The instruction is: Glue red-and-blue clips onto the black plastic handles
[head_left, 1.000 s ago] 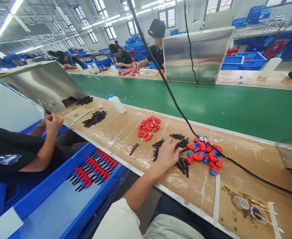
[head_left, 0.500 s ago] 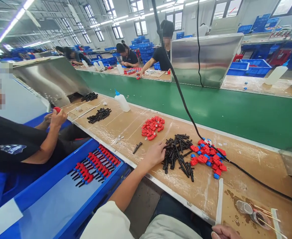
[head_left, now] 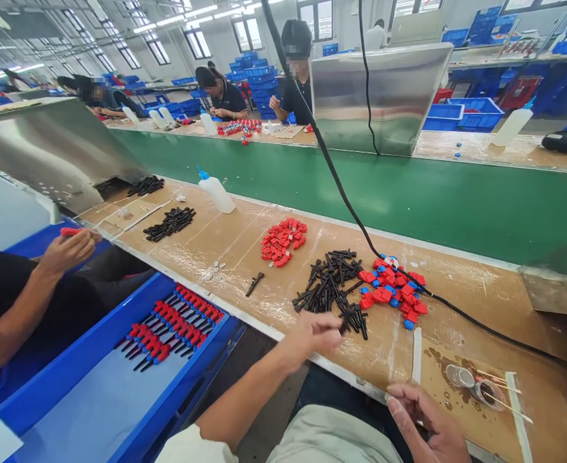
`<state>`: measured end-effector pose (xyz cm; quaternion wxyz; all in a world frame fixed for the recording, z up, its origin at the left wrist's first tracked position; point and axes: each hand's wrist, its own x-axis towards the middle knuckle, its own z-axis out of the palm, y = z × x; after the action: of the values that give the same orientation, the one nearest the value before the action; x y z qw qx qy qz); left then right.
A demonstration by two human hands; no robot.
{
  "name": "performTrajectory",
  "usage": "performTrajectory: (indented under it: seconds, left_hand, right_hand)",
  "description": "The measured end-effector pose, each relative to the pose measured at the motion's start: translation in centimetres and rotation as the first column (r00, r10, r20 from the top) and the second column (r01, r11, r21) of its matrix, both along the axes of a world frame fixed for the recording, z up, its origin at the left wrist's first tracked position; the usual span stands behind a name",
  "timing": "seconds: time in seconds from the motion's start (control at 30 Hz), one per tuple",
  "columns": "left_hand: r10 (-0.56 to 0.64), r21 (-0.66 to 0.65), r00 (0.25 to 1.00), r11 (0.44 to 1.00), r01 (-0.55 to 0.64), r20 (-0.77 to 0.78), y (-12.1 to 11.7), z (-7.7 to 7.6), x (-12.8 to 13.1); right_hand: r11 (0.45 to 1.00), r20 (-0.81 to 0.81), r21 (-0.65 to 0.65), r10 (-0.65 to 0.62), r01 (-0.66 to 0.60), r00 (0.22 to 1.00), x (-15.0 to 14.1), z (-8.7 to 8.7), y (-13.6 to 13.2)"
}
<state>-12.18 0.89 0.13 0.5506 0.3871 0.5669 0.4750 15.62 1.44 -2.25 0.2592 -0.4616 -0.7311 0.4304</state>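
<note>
My left hand pinches a black toy gun-shaped plastic piece at the near side of a heap of similar black pieces. Low on the right, by the table's front edge, is my right hand, its fingers curled towards the thumb; whatever they hold, if anything, is too small to make out. Just right of the black heap lies a pile of red and blue plastic parts. Farther left sit a pile of red parts and one loose black piece.
A blue tray at left holds rows of red, blue and black assemblies. A white bottle stands near the green belt. Small cups with sticks stand at right. A black cable hangs across. Co-workers sit left and opposite.
My left hand has drawn back from the black heap towards me with one black piece. My right hand has come up further into view. The view has shifted slightly right.
</note>
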Motion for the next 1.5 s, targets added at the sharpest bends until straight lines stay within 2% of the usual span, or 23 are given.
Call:
performTrajectory:
  seconds: [0.07, 0.13, 0.27, 0.37, 0.47, 0.6, 0.77, 0.83, 0.9, 0.93, 0.97, 1.03, 1.07, 1.1, 1.13, 1.2, 1.27, 1.37, 1.5]
  left_hand:
    - [-0.124, -0.112, 0.964, 0.982, 0.154, 0.235, -0.9, 0.3, 2.7]
    - [-0.175, -0.186, 0.894, 0.944, 0.271, 0.413, -1.4, 0.4, 4.4]
    - [-0.192, -0.248, 0.786, 0.882, 0.401, 0.588, -1.2, -0.1, 5.5]
    - [-0.192, -0.273, 0.761, 0.856, 0.439, 0.620, -1.1, -0.6, 5.7]
    - [-0.197, -0.294, 0.767, 0.843, 0.450, 0.610, -1.1, -0.9, 5.9]
    - [-0.263, -0.251, 0.794, 0.854, 0.456, 0.549, -1.3, -1.2, 6.3]
    - [-0.340, -0.150, 0.807, 0.876, 0.459, 0.483, -1.8, -2.1, 7.2]
    - [-0.362, -0.131, 0.793, 0.869, 0.478, 0.491, -1.9, -2.4, 7.7]
    - [-0.375, -0.123, 0.774, 0.859, 0.497, 0.510, -1.9, -2.5, 8.2]
    - [-0.377, -0.120, 0.766, 0.856, 0.504, 0.521, -1.9, -2.5, 8.4]
    - [-0.377, -0.118, 0.758, 0.853, 0.508, 0.532, -1.8, -2.4, 8.7]
    - [-0.377, -0.111, 0.742, 0.850, 0.515, 0.554, -1.5, -2.3, 9.2]
    - [-0.379, -0.106, 0.734, 0.848, 0.520, 0.564, -1.3, -2.2, 9.4]
    - [-0.384, -0.098, 0.724, 0.845, 0.525, 0.573, -1.0, -2.2, 9.7]
    - [-0.388, -0.090, 0.715, 0.843, 0.531, 0.582, -0.8, -2.2, 9.9]
    - [-0.392, -0.079, 0.699, 0.839, 0.538, 0.598, -0.4, -2.2, 10.3]
    - [-0.389, -0.077, 0.692, 0.838, 0.540, 0.608, -0.1, -2.2, 10.7]
    - [-0.370, -0.087, 0.696, 0.846, 0.527, 0.615, 0.2, -2.3, 11.1]
    - [-0.334, -0.107, 0.712, 0.861, 0.497, 0.618, 0.4, -2.6, 11.6]
  right_hand:
    - [0.996, -0.089, -0.052, -0.079, 0.074, 0.993, -0.2, -0.1, 0.1]
    - [0.990, -0.177, -0.123, -0.095, 0.074, 0.980, -0.4, 0.1, 0.2]
    - [0.980, -0.279, -0.197, -0.084, 0.029, 0.957, -1.1, 1.1, 0.4]
    - [0.978, -0.301, -0.204, -0.092, 0.030, 0.949, -1.6, 1.8, 0.5]
    - [0.968, -0.329, -0.247, -0.122, 0.039, 0.937, -1.7, 1.8, 0.7]
    - [0.958, -0.360, -0.283, -0.065, -0.042, 0.931, -1.5, 1.9, 0.8]
    - [0.985, -0.260, -0.110, 0.104, -0.137, 0.960, -1.4, 3.6, -0.1]
    - [0.988, -0.212, -0.070, 0.117, -0.134, 0.970, -1.0, 4.0, -0.7]
    - [1.000, -0.197, -0.008, -0.005, 0.003, 0.980, 0.1, 3.8, -1.3]
    - [0.987, -0.184, 0.058, -0.135, 0.148, 0.973, 0.9, 3.6, -1.5]
    - [0.933, -0.167, 0.145, -0.305, 0.330, 0.937, 1.9, 3.2, -1.6]
    - [0.709, -0.128, 0.307, -0.630, 0.635, 0.766, 4.1, 2.2, -1.4]
    - [0.610, -0.110, 0.337, -0.731, 0.717, 0.674, 5.2, 1.7, -1.0]
    - [0.561, -0.095, 0.315, -0.784, 0.765, 0.614, 6.2, 1.2, -0.5]
    - [0.551, -0.089, 0.259, -0.805, 0.794, 0.587, 7.0, 0.7, 0.1]
    - [0.590, -0.101, 0.115, -0.793, 0.799, 0.600, 8.1, -0.1, 1.2]
    - [0.623, -0.127, 0.040, -0.772, 0.781, 0.623, 8.3, -0.7, 1.9]
    - [0.653, -0.136, 0.040, -0.747, 0.757, 0.651, 7.9, -0.9, 2.3]
    - [0.689, -0.142, 0.095, -0.705, 0.719, 0.695, 7.6, -0.4, 2.1]
